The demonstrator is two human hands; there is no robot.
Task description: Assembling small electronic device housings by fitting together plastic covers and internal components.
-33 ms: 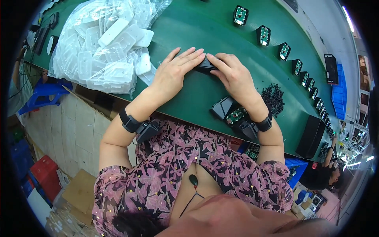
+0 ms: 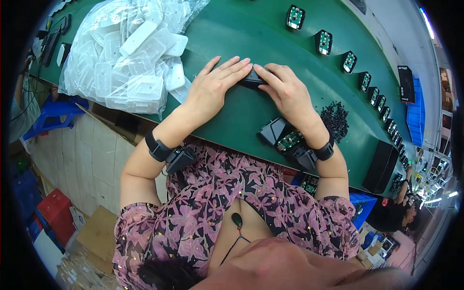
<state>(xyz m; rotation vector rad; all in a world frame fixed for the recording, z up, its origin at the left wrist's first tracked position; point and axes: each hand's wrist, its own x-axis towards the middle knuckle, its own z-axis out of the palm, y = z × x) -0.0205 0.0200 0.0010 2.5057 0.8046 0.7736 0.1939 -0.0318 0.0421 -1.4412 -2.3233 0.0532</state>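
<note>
At far L, a blue stool point(image 2: 55, 113) is standing on the floor. Next, a clear bag point(image 2: 111, 63) of white plastic pcs is sitting on the green table point(image 2: 232, 29). Nr the table's edge, a black housing point(image 2: 274, 128) & a green circuit bd point(image 2: 288, 141) are lying by the R forearm point(image 2: 315, 131), which is partly blocking the view. Just R, a heap of tiny black bits point(image 2: 334, 121) is spreading loose; beyond, open black cases point(image 2: 325, 42) w/ green bds are forming a long row.

L hand point(image 2: 209, 89) is reaching palm-down, fingers extended, tips meeting the black casing point(image 2: 252, 80); thumb's hidden, can't tell if it's pinching. R hand point(image 2: 290, 92) is curling, pinching the casing's R end btwn thumb & fingers. Casing is sitting btwn both hands, partly covered.
</note>
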